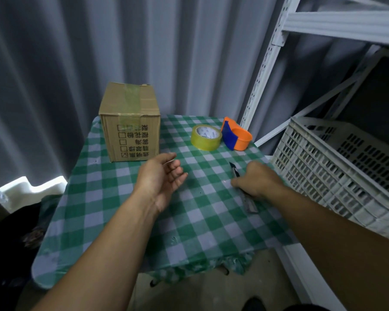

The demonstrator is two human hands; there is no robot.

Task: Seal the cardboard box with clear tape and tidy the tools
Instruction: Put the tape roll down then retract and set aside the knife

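— Cardboard box (pixel 129 122), taped, stood at desk (pixel 144 221) far-left, beyond left hand (pixel 161 176), its grip apart, empty.
— Right hand (pixel 256 180)?
— Clamped on utility knife (pixel 245 191), near right edge; tape roll (pixel 206 138) and dispenser (pixel 237 136) behind; bare cloth between.

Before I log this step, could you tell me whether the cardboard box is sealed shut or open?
Shut: the cardboard box has its top flaps flat, with a strip of tape running over the seam and down its front.

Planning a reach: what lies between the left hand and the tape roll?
Head view: only bare checked tablecloth between left hand and tape roll.
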